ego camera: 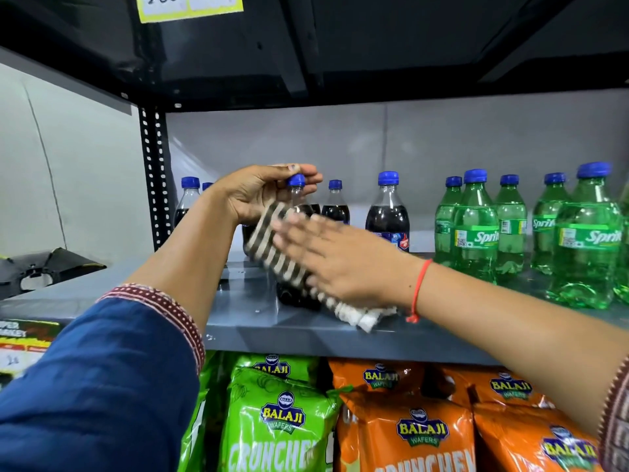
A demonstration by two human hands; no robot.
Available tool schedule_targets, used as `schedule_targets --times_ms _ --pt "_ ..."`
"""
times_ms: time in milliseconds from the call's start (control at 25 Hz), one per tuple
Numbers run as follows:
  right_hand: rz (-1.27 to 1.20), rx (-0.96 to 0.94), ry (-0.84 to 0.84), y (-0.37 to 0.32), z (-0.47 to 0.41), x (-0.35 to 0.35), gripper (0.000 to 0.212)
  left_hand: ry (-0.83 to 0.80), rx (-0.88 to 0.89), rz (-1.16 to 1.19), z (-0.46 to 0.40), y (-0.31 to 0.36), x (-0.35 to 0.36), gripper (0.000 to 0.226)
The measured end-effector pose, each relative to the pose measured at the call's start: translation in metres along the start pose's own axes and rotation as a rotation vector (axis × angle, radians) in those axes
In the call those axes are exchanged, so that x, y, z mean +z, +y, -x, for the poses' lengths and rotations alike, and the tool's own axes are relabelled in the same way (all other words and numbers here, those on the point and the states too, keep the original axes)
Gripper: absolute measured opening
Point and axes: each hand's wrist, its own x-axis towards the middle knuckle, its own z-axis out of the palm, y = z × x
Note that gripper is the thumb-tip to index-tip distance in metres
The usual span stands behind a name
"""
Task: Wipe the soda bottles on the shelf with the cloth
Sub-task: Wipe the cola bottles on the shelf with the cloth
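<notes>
Left hand (262, 192) pinching cap of cola bottle (297, 212) near shelf (272, 321) front edge; right hand (340, 257), fingers flat, pressing striped cloth (282, 260) against it.

Right hand (335, 264) smeared by motion blur, fingers (292, 229) indistinct. Striped cloth (289, 264) blurred too, covering most of the dark soda bottle (299, 298); label hidden. Second blue cap (207, 186) half hidden behind the left hand's (258, 192) wrist. Rightmost green bottle (624, 260) cut by the frame edge. Yellow price tag (190, 6) cropped at top, figures unreadable. Wafer bags (408, 430) cut off below.
</notes>
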Motion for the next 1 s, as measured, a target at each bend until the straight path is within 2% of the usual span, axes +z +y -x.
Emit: schedule_targets --times_ms 80,200,280,400,520,600,720,840,1000 --pt "0.062 -0.030 0.005 -0.011 0.000 0.006 0.062 0.007 0.006 0.004 0.000 0.001 0.001 0.023" --pt "-0.001 0.118 0.020 -0.017 -0.009 0.005 0.070 -0.004 -0.007 -0.017 0.001 0.001 0.002 0.023" --pt "0.077 0.067 -0.002 -0.020 -0.012 0.011 0.072 -0.005 -0.003 -0.005 -0.001 0.001 0.002 0.023" --pt "-0.006 0.114 0.020 -0.016 -0.012 0.007 0.071 -0.029 -0.016 -0.005 -0.002 0.002 -0.001 0.023" --pt "0.045 0.077 -0.015 -0.007 -0.009 0.004 0.068 -0.034 -0.015 -0.011 -0.004 0.001 -0.002 0.023" --pt "-0.043 0.118 -0.019 -0.004 -0.009 0.000 0.068 -0.034 -0.024 -0.009 -0.004 0.000 -0.002 0.024" --pt "0.027 -0.014 -0.063 -0.007 -0.006 0.004 0.067 -0.020 -0.013 0.003 -0.003 0.000 -0.001 0.024" --pt "-0.043 0.128 -0.017 -0.004 -0.006 0.002 0.067 -0.019 -0.025 -0.017 -0.003 0.001 -0.001 0.024" --pt "-0.084 0.063 -0.033 -0.011 -0.008 0.009 0.063 0.000 -0.013 -0.011 -0.003 0.001 -0.001 0.024"
